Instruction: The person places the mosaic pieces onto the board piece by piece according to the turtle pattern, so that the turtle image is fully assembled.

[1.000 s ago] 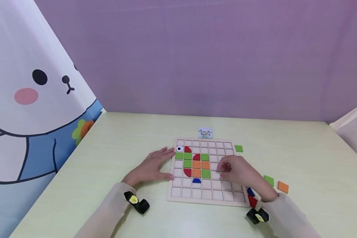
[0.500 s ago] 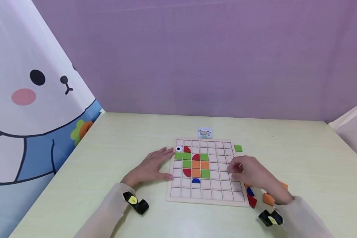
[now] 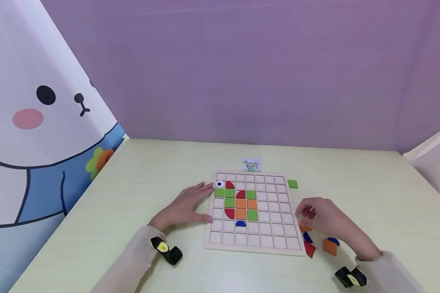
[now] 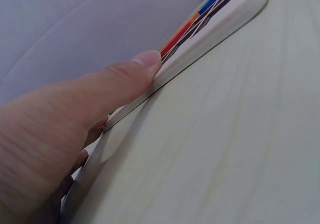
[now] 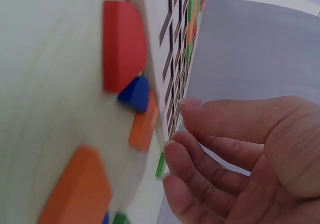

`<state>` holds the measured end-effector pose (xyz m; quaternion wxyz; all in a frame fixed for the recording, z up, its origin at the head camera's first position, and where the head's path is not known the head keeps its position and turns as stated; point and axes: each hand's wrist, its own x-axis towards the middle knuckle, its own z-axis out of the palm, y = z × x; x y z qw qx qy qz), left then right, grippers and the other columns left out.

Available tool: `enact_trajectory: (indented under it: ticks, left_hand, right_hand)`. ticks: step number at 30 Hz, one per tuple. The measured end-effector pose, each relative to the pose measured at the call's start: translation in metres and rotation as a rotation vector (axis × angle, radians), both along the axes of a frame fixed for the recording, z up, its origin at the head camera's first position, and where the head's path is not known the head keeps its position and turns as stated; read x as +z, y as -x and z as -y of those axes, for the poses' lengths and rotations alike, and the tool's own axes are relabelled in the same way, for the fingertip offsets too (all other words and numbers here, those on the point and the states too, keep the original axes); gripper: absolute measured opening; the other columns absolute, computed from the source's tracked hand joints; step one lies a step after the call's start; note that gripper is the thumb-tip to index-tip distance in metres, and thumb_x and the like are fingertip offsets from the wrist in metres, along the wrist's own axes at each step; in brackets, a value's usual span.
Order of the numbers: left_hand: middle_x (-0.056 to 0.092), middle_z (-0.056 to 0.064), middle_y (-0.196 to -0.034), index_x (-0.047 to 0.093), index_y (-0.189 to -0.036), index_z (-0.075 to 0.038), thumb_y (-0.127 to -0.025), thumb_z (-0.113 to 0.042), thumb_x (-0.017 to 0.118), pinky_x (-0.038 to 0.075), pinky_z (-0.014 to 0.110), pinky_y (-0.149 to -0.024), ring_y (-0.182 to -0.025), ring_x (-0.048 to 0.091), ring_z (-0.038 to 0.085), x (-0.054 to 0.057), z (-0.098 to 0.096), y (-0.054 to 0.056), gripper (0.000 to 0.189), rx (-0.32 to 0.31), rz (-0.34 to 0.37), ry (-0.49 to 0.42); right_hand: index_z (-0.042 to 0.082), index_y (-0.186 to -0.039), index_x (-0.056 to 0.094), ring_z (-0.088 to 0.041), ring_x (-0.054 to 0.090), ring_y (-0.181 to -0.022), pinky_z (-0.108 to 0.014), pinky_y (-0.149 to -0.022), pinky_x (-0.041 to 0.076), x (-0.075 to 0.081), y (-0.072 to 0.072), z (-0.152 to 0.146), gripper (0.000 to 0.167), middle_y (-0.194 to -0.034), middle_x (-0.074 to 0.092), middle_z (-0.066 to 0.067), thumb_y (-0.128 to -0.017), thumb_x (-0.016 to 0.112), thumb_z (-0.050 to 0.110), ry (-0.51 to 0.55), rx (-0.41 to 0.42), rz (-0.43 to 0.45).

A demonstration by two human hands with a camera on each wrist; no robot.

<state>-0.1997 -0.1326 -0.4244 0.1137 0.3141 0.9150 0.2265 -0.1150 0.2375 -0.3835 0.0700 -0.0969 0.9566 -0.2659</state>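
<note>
A wooden grid board (image 3: 254, 251) lies on the table, with green, orange, red and blue tiles and a round eye piece (image 3: 220, 184) in its cells. My left hand (image 3: 183, 207) rests at the board's left edge, thumb and fingers spread; its thumb touches the rim (image 4: 210, 39). To the right of the board hovers my right hand (image 3: 322, 213), fingers loosely bent. In the right wrist view its thumb and fingertips stand apart with nothing between them. Below it lie a red piece (image 5: 120, 47), a blue piece (image 5: 135, 94) and orange pieces (image 5: 143, 126).
A small picture card (image 3: 251, 164) lies behind the board. One green tile (image 3: 292, 184) sits by its right top edge. An orange tile (image 3: 330, 246) partly covers a blue piece (image 3: 334, 241). A purple backdrop (image 3: 264, 81) stands behind the table.
My right hand has moved right, from over the board to above the loose pieces beside it. My left hand has stayed at the left edge.
</note>
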Motion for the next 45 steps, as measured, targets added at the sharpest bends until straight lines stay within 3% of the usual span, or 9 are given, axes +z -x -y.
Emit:
enact_trajectory:
  ticks: [13, 45]
  left_hand:
    - [0.023, 0.000, -0.159, 0.029, -0.151, -0.021, -0.079, -0.057, 0.068, 0.012, 0.052, -0.119, -0.149, 0.010, 0.026, 0.001, 0.002, -0.002, 0.090, 0.000, -0.002, -0.005]
    - [0.023, -0.001, -0.159, 0.029, -0.151, -0.022, -0.079, -0.056, 0.069, 0.012, 0.053, -0.119, -0.149, 0.010, 0.025, 0.001, 0.000, -0.001, 0.089, -0.001, 0.006, -0.016]
  right_hand:
    - [0.009, -0.088, 0.065, -0.014, 0.051, -0.073, -0.020, -0.058, 0.045, -0.004, -0.010, -0.017, 0.015, -0.080, 0.060, 0.002, -0.077, 0.075, 0.008, 0.011, -0.024, 0.035]
    - [0.008, -0.092, 0.064, -0.015, 0.049, -0.074, -0.019, -0.061, 0.043, -0.011, -0.020, -0.009, 0.023, -0.081, 0.057, 0.001, -0.074, 0.079, 0.006, 0.020, -0.039, 0.050]
